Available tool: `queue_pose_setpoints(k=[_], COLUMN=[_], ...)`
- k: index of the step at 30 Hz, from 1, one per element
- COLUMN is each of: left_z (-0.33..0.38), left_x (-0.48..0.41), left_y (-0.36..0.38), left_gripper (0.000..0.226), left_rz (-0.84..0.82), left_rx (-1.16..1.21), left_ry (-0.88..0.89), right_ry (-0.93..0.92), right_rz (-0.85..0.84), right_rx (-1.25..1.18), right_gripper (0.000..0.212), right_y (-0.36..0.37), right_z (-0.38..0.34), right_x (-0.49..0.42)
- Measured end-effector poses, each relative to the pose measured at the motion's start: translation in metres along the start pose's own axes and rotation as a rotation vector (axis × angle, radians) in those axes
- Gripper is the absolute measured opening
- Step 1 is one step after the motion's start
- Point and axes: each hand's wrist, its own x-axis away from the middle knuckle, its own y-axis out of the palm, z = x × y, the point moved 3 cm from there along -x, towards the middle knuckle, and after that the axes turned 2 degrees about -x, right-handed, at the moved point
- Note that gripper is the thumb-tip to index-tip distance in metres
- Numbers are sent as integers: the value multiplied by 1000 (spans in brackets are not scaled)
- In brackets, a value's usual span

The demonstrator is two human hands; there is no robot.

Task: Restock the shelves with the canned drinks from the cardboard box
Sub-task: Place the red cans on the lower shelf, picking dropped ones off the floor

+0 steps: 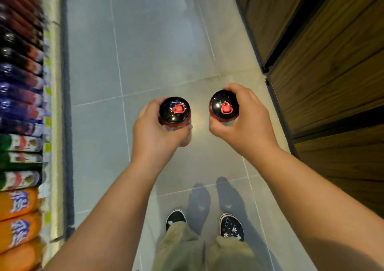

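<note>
I look straight down at two upright drink cans with black tops and red pull tabs. My left hand grips the left can from its left side, over the grey tiled floor. My right hand wraps the right can from the right. The cans are held side by side at mid-frame, a short gap between them. Their red sides are mostly hidden under the tops and my fingers. A shelf packed with bottled drinks runs along the left edge. No cardboard box is in view.
Blurred bottles in red, purple, green and orange fill the left shelf. Dark wooden panelling lines the right side. Grey floor tiles stretch ahead between them. My two patterned black shoes stand at the bottom.
</note>
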Motion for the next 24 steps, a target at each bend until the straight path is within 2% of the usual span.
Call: queue_pose_setpoints(k=[5,11,16,22,24], left_z=[50,124,167,197,204], left_x=[32,115,207,329,367], left_y=[-123,-267,-362,-434,-452], left_gripper=[58,49,54,58,53], left_rz=[99,235,455,733,800], left_rx=[-16,32,58,76,57], left_ry=[-32,-41,-76,-210,-251], right_ry=[-135,-368,-582,-796,-865], right_rz=[-77,-158,-250,-527,-623], right_rx=[2,-84,-164,-223,-221], right_gripper=[59,58,54,39,43], right_y=[-30,-72,-99,-114,-114], right_z=[-115,-270,-385,-483,-508], right_x=[15,63,111,184,213])
